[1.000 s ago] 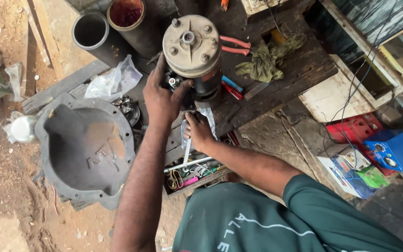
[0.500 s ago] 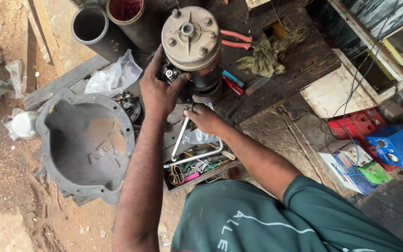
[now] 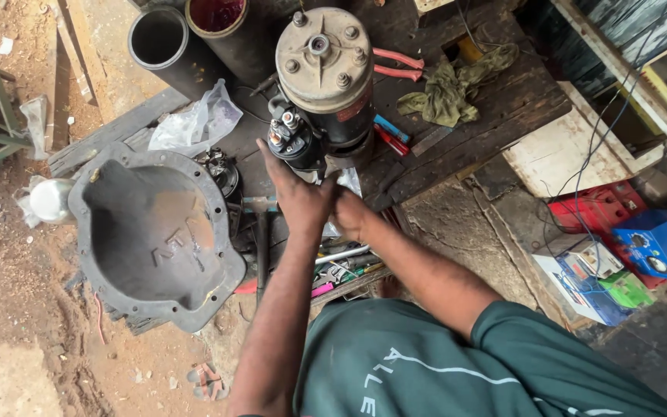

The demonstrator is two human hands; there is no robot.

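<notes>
Dark wooden bench (image 3: 496, 108) carries the starter motor (image 3: 324, 85), standing upright with its long axis vertical. Left hand (image 3: 299, 197) presses open against its lower side, the nearer one; right hand (image 3: 353, 216), just beside, looks clenched, its grasp hidden.

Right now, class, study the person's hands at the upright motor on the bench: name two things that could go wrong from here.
1. The tall cylindrical motor stands on end on the dark wooden bench, and the left hand presses at its base; a hard push might topple it.
2. The right hand works close beside the left, above the tray of loose tools. A slip could knock knuckles against metal or send small parts down into that clutter.
</notes>
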